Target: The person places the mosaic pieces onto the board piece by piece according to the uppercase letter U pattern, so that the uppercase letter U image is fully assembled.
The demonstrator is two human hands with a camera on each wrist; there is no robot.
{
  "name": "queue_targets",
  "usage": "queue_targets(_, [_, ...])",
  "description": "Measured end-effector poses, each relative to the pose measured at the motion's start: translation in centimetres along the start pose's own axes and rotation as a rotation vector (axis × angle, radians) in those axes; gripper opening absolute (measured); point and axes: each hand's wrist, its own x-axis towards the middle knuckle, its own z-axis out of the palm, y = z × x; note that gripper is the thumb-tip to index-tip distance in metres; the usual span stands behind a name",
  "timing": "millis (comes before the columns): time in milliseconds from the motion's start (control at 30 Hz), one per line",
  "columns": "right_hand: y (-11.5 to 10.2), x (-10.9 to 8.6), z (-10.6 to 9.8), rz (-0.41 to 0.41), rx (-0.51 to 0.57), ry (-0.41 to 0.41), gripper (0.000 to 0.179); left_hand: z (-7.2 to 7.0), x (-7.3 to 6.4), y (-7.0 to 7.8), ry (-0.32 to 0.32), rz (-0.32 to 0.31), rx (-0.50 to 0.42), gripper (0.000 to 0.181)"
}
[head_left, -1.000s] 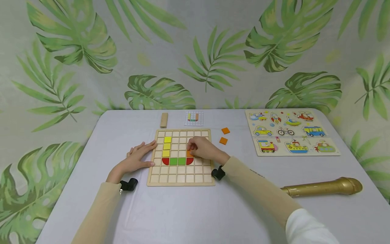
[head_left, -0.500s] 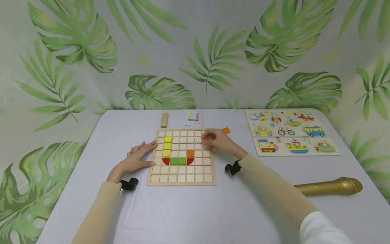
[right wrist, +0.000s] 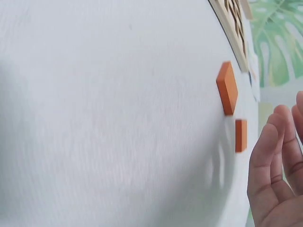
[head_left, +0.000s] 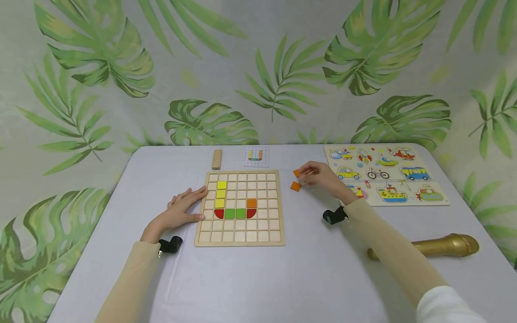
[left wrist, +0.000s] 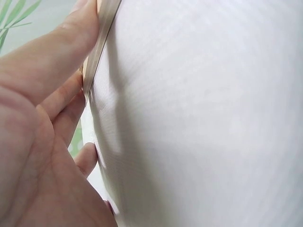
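Note:
A wooden grid board (head_left: 240, 244) lies on the table. Set in its cells are three yellow squares (head_left: 221, 194), two green squares (head_left: 235, 213), two red rounded pieces (head_left: 251, 213) and one orange square (head_left: 251, 203). My left hand (head_left: 181, 211) rests against the board's left edge with fingers and thumb spread; the left wrist view shows the thumb along the board's side (left wrist: 97, 52). To the right of the board, my right hand (head_left: 323, 177) hovers by two loose orange tiles (head_left: 295, 186), partly covering the farther one. Nothing is between its fingers in the right wrist view.
A small pattern card (head_left: 256, 157) and a wooden block (head_left: 217, 159) lie behind the board. At the right is a picture puzzle board (head_left: 393, 184), partly behind my right hand. A gold-coloured rod (head_left: 448, 246) lies partly under the right forearm.
My right hand has left the orange square in its cell and moved right, off the board, to the loose orange tiles. The left hand stays in place.

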Motion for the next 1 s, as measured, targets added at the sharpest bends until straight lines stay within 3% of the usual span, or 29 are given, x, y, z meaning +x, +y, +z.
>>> queue_targets(433, [0.9, 0.3, -0.6, 0.061, -0.073, 0.046, 0.027, 0.0, -0.1, 0.0, -0.002, 0.001, -0.021, 0.08])
queue_targets(767, [1.0, 0.5, 0.5, -0.052, -0.201, -0.003, 0.02, 0.0, 0.0, 0.0, -0.005, -0.001, -0.017, 0.08])
queue_targets(1000, [1.2, 0.8, 1.4, -0.064, -0.289, 0.016, 0.021, 0.0, 0.0, -0.1, -0.005, -0.005, -0.015, 0.08])
